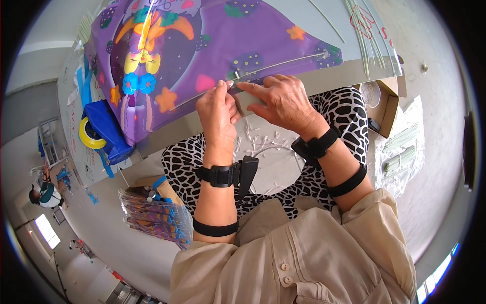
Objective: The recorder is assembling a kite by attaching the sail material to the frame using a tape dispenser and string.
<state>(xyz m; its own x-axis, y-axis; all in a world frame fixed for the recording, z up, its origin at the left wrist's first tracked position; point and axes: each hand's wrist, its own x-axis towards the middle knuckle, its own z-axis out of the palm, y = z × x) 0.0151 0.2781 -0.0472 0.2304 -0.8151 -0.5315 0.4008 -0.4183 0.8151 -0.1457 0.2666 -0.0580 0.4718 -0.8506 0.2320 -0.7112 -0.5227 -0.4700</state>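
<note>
- Where the purple kite (pixel 202 55) lies spread over the bench (pixel 329 76), we see both hands meeting at its near edge, just above the person's lap.
- The left hand (pixel 218 109) is curled nearly closed, thumb and fingertips pinched together on a thin pale rod (pixel 283 63) at the kite's lower hem.
- The right hand (pixel 283 99) lies flatter, fingers stretched toward the left hand and pressing on the kite's edge beside the pinch; we cannot tell whether it grips the rod or only holds the fabric down.
- The rod runs from the pinch along the kite's edge toward its right corner, lying on the fabric.
- The kite is printed with a cartoon figure, stars and flowers, and its left side hangs over the bench edge.
- Left of the kite, a yellow tape roll (pixel 90 134) sits against a blue block (pixel 109 129).
- Beyond the kite's right corner, a bundle of thin pale rods (pixel 367 35) lies on the bench.
- To the right of the kite, past the bench edge, an open cardboard box (pixel 387 104) stands near clear bags (pixel 405 152) of more rods.
- Below the kite's left side, a packet of folded kites (pixel 154 218) rests on the floor.
- Small white scraps (pixel 258 139) litter the floor between the person's knees.
</note>
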